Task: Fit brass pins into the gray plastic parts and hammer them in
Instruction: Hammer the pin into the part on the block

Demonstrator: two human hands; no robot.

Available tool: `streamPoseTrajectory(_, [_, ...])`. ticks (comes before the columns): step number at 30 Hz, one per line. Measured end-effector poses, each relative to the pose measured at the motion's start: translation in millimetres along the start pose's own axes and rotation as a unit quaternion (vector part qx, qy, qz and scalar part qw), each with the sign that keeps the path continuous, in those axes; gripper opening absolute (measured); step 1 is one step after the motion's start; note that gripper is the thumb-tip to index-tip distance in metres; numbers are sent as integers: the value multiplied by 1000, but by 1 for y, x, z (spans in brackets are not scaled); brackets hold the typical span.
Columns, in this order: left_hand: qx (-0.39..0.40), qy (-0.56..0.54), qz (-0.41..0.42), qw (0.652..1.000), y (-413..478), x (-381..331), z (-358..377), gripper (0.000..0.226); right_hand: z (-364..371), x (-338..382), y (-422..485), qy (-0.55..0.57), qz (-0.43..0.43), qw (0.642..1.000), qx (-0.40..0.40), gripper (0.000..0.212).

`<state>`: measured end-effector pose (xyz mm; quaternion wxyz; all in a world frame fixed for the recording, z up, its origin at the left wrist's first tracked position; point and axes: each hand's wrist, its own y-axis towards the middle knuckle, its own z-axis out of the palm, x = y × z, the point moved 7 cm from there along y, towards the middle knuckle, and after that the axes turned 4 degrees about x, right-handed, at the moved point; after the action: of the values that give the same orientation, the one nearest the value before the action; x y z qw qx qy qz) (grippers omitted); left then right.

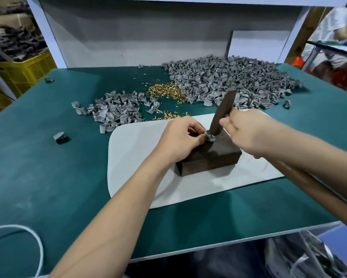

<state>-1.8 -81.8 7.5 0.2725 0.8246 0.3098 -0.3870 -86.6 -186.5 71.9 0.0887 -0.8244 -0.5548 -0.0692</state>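
Head view: pin seating on the dark block (208, 157).
Left hand (178, 139) fingers (197, 137) pinch one gray plastic part (210, 137) on the block's top. Right hand (246, 133) grips a dark striking bar (222, 111), whose lower end is on that part. The block stands on a white mat (132, 157) on the green table (48, 177). Brass pins (166, 91) lie farther off, between the smaller heap (112, 111) and the larger heap (228, 81) of gray parts.

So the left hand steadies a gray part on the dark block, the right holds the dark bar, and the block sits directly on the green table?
No: the head view shows the dark block on the white mat, not directly on the green table. The left hand does steady the gray part and the right hand holds the dark bar.
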Motion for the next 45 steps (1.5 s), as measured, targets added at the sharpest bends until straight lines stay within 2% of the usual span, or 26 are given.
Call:
streamPoseTrajectory(2, [0, 1, -2, 1000, -1, -1, -1, 7, -3, 0, -2, 7, -6, 1000, 3, 39])
streamPoseTrajectory(5, [-1, -2, -13, 1000, -1, -1, -2, 12, -9, 4, -4, 4, -18, 999, -36, 39])
streamPoseTrajectory(9, [3, -1, -10, 1000, -3, -4, -2, 13, 0, 6, -5, 11, -7, 1000, -6, 40])
streamPoseTrajectory(12, [1, -6, -12, 1000, -2, -4, -3, 16, -10, 9, -5, 4, -19, 999, -43, 41])
streamPoseTrajectory(15, [5, -4, -11, 1000, -4, -5, -2, 15, 0, 8, -7, 17, -4, 1000, -5, 40])
streamPoseTrajectory(18, [4, -8, -17, 1000, -3, -4, -3, 19, -11, 13, -8, 11, -30, 999, -27, 41])
streamPoseTrajectory(22, [10, 0, -5, 1000, -5, -7, -2, 13, -1, 13, -7, 37, -2, 999, 3, 39])
streamPoseTrajectory(25, [10, 4, 1, 1000, -4, -8, -4, 12, -3, 18, -5, -18, -26, 999, -21, 41])
streamPoseTrajectory(27, [8, 4, -4, 1000, -4, -8, -5, 5, 2, 15, -1, -23, -27, 999, 1, 41])
streamPoseTrajectory(29, [5, -3, -8, 1000, -5, -7, -3, 3, 8, 5, 8, 18, -23, 999, 39, 39])
streamPoseTrajectory(30, [3, -8, -10, 1000, -5, -6, -3, 3, 9, -5, 15, 104, -18, 994, 41, 36])
streamPoseTrajectory(31, [-2, -16, -11, 1000, -6, -5, -3, 6, 10, -15, 22, 216, -10, 975, 42, 35])
streamPoseTrajectory(33, [-11, -33, -14, 999, -5, -4, -3, 11, 20, -30, 35, 457, 9, 887, 60, 34])
streamPoseTrajectory(34, [-13, -40, -16, 999, -6, -4, -3, 12, 32, -33, 39, 563, 15, 821, 92, 35])
streamPoseTrajectory(36, [-14, -49, -17, 999, -6, -4, -3, 12, 56, -35, 42, 730, 13, 665, 158, 36])
streamPoseTrajectory(37, [-12, -49, -16, 999, -7, -4, -3, 13, 64, -37, 42, 783, 7, 597, 176, 36])
streamPoseTrajectory(38, [-10, -47, -15, 999, -6, -3, -3, 13, 70, -40, 43, 818, 0, 546, 184, 36])
streamPoseTrajectory(39, [-8, -45, -14, 999, -5, -3, -3, 13, 75, -45, 44, 837, -8, 515, 184, 35])
streamPoseTrajectory(40, [-7, -45, -16, 999, -5, -3, -3, 13, 78, -50, 44, 844, -12, 506, 179, 35])
streamPoseTrajectory(45, [-9, -51, -30, 998, -5, -1, -4, 14, 86, -57, 45, 836, -17, 517, 184, 25])
